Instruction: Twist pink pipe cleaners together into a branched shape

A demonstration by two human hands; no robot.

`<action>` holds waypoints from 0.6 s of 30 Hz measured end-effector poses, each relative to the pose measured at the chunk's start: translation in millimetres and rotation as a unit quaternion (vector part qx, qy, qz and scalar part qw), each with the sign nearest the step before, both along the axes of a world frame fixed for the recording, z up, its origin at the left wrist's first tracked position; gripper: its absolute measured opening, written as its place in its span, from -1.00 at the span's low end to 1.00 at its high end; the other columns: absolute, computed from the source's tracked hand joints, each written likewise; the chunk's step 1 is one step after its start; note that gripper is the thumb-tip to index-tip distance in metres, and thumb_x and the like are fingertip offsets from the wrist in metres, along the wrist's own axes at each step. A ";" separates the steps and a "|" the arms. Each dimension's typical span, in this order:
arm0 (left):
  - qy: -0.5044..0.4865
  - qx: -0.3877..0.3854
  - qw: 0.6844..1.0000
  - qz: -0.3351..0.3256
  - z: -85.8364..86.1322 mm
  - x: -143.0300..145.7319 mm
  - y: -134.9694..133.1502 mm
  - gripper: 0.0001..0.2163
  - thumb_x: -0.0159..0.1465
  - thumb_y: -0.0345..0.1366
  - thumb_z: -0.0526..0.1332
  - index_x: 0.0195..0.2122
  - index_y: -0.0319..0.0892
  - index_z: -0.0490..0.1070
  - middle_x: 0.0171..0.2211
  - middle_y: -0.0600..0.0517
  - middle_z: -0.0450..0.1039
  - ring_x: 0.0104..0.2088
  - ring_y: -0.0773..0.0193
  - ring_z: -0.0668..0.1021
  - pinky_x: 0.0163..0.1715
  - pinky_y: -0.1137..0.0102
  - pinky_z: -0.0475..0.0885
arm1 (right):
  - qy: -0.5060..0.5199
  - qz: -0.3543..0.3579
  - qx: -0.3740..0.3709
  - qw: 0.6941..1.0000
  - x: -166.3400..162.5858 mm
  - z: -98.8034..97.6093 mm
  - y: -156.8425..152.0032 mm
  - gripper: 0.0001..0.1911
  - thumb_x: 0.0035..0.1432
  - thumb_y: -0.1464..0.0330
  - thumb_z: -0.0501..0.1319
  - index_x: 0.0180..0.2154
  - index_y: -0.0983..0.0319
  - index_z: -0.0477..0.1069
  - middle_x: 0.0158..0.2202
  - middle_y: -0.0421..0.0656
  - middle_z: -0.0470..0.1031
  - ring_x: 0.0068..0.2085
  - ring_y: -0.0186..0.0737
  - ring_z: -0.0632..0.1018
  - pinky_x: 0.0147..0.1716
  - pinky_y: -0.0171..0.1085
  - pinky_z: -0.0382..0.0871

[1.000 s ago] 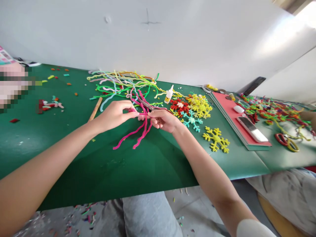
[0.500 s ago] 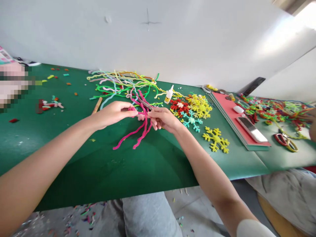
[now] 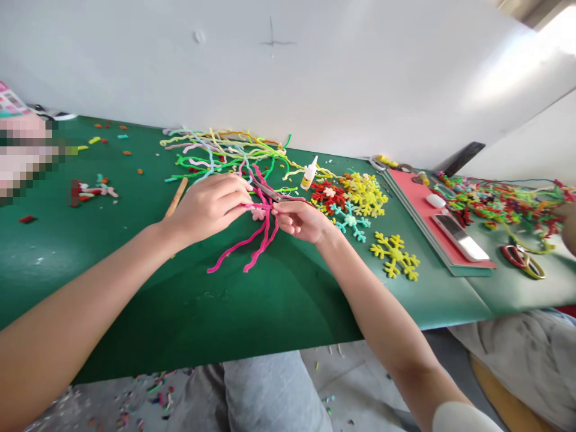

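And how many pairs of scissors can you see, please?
2: one pair of scissors at the right hand, another pair far right on the table. Others may be hidden.

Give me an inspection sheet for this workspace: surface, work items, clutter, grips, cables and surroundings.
Surface: green tabletop, pale scuffs or specks near the front.
Job's things: pink fuzzy strands; scissors by the right grip, whether held is unclear.
Clutter: multicoloured strand pile, small bottle, snowflake shapes, table scraps.
Grips: left grip and right grip both pinching a pink strand.
Cables: nothing seen for certain.
Surroundings: pale wall behind; floor scraps; another person's arm at the right edge.
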State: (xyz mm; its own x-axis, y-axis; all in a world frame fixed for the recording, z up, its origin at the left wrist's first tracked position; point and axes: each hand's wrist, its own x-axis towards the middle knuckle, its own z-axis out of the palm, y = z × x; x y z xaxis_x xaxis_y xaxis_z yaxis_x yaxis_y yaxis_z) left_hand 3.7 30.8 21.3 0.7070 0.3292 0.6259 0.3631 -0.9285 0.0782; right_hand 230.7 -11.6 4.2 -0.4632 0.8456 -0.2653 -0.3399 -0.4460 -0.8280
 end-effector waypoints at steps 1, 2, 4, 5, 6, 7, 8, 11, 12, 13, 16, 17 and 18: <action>-0.006 -0.034 0.999 0.013 2.1 1.6 -1.9 -0.82 0.32 -0.25 0.15 -0.38 -0.15 0.47 -0.27 0.00 0.52 -0.11 0.17 0.55 -0.05 0.26 0.43 | -0.016 -0.003 0.018 1.000 0.9 -0.5 0.3 -0.81 0.19 0.42 0.17 -0.47 0.34 0.37 -0.75 -0.34 0.21 -0.73 -0.49 0.28 -0.78 -0.52 0.10; -0.010 -0.076 0.997 0.030 4.7 3.0 -4.0 -0.80 0.31 -0.22 0.15 -0.40 -0.15 0.47 -0.26 0.01 0.52 -0.14 0.18 0.56 -0.07 0.27 0.42 | -0.034 -0.006 0.035 0.999 1.5 -0.5 0.2 -0.81 0.17 0.40 0.19 -0.47 0.34 0.38 -0.75 -0.33 0.23 -0.73 -0.48 0.31 -0.79 -0.51 0.10; -0.006 -0.177 0.983 0.056 10.6 5.1 -7.7 -0.76 0.28 -0.16 0.16 -0.45 -0.14 0.46 -0.25 0.02 0.53 -0.19 0.19 0.55 -0.11 0.29 0.40 | -0.067 -0.013 0.069 0.995 1.9 0.2 -0.6 -0.80 0.15 0.38 0.21 -0.49 0.33 0.37 -0.74 -0.32 0.27 -0.73 -0.46 0.35 -0.81 -0.50 0.09; -0.001 -0.231 0.970 0.068 13.3 5.6 -8.8 -0.75 0.26 -0.13 0.17 -0.48 -0.14 0.46 -0.26 0.03 0.54 -0.22 0.18 0.55 -0.13 0.30 0.39 | -0.079 -0.017 0.085 0.993 1.9 0.8 -1.4 -0.80 0.14 0.37 0.23 -0.49 0.33 0.37 -0.73 -0.31 0.28 -0.72 -0.46 0.36 -0.81 -0.49 0.09; 0.004 -0.286 0.955 0.077 15.4 5.9 -9.0 -0.74 0.23 -0.10 0.18 -0.50 -0.14 0.46 -0.29 0.03 0.54 -0.24 0.18 0.55 -0.16 0.31 0.39 | -0.088 -0.019 0.100 0.991 1.7 1.2 -2.2 -0.80 0.13 0.36 0.24 -0.49 0.33 0.37 -0.72 -0.31 0.30 -0.72 -0.45 0.37 -0.81 -0.49 0.11; 0.005 -0.339 0.937 0.084 16.8 5.8 -8.3 -0.73 0.21 -0.08 0.20 -0.51 -0.13 0.47 -0.32 0.04 0.55 -0.27 0.18 0.55 -0.20 0.32 0.40 | -0.094 -0.018 0.112 0.989 1.4 1.6 -3.1 -0.80 0.12 0.35 0.26 -0.49 0.32 0.37 -0.72 -0.32 0.30 -0.72 -0.45 0.38 -0.80 -0.49 0.12; 0.004 -0.387 0.918 0.087 17.2 5.4 -6.8 -0.73 0.19 -0.07 0.21 -0.53 -0.13 0.47 -0.37 0.04 0.54 -0.30 0.18 0.55 -0.23 0.32 0.40 | -0.100 -0.017 0.121 0.987 0.9 1.9 -4.0 -0.80 0.11 0.34 0.27 -0.48 0.32 0.37 -0.71 -0.32 0.31 -0.71 -0.45 0.39 -0.79 -0.49 0.14; -0.023 -0.495 0.866 0.067 13.8 3.3 0.6 -0.76 0.14 -0.11 0.23 -0.55 -0.14 0.48 -0.49 0.04 0.51 -0.37 0.19 0.55 -0.33 0.33 0.44 | -0.112 -0.018 0.142 0.983 -1.0 2.8 -7.0 -0.77 0.10 0.33 0.29 -0.50 0.29 0.33 -0.70 -0.32 0.32 -0.70 -0.44 0.42 -0.78 -0.49 0.17; -0.037 -0.519 0.852 0.052 11.7 2.6 3.0 -0.78 0.13 -0.14 0.23 -0.55 -0.14 0.48 -0.51 0.03 0.51 -0.38 0.18 0.56 -0.34 0.32 0.45 | -0.116 -0.021 0.148 0.982 -1.7 3.3 -7.9 -0.75 0.09 0.33 0.30 -0.52 0.28 0.31 -0.70 -0.32 0.33 -0.69 -0.43 0.42 -0.78 -0.49 0.18; -0.049 -0.538 0.841 0.035 9.6 2.1 4.9 -0.79 0.12 -0.16 0.24 -0.56 -0.15 0.48 -0.52 0.01 0.51 -0.38 0.17 0.57 -0.35 0.31 0.47 | -0.121 -0.023 0.154 0.980 -2.3 3.8 -8.6 -0.73 0.09 0.33 0.30 -0.53 0.27 0.28 -0.70 -0.32 0.34 -0.69 -0.43 0.43 -0.77 -0.49 0.19; -0.046 -0.555 0.830 0.021 5.1 2.9 5.6 -0.80 0.13 -0.14 0.23 -0.51 -0.15 0.49 -0.46 -0.03 0.55 -0.34 0.11 0.60 -0.31 0.25 0.52 | -0.129 -0.030 0.151 0.980 -2.3 5.3 -8.5 -0.75 0.11 0.36 0.28 -0.53 0.28 0.29 -0.70 -0.31 0.33 -0.70 -0.41 0.43 -0.77 -0.49 0.19; -0.036 -0.539 0.841 0.034 4.6 3.9 4.0 -0.78 0.15 -0.11 0.23 -0.47 -0.15 0.50 -0.43 -0.03 0.56 -0.31 0.11 0.60 -0.29 0.24 0.52 | -0.127 -0.031 0.138 0.982 -1.5 5.5 -7.6 -0.77 0.12 0.37 0.27 -0.52 0.29 0.31 -0.71 -0.31 0.32 -0.70 -0.41 0.43 -0.78 -0.48 0.18; -0.032 -0.508 0.859 0.053 4.5 5.1 1.9 -0.76 0.17 -0.07 0.22 -0.41 -0.14 0.50 -0.37 -0.03 0.56 -0.29 0.11 0.60 -0.25 0.24 0.52 | -0.121 -0.034 0.116 0.985 -0.5 5.7 -6.5 -0.79 0.13 0.38 0.24 -0.51 0.30 0.32 -0.72 -0.31 0.29 -0.71 -0.41 0.41 -0.80 -0.48 0.15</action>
State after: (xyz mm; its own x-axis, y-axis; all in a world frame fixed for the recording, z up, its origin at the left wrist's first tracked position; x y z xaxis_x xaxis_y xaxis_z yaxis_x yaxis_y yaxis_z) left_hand 8.8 32.7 25.8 0.6145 0.7888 0.0154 0.4050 -0.3321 0.8519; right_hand 230.2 -18.1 9.9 -0.3504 0.9233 -0.1572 -0.1436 -0.2189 -0.9651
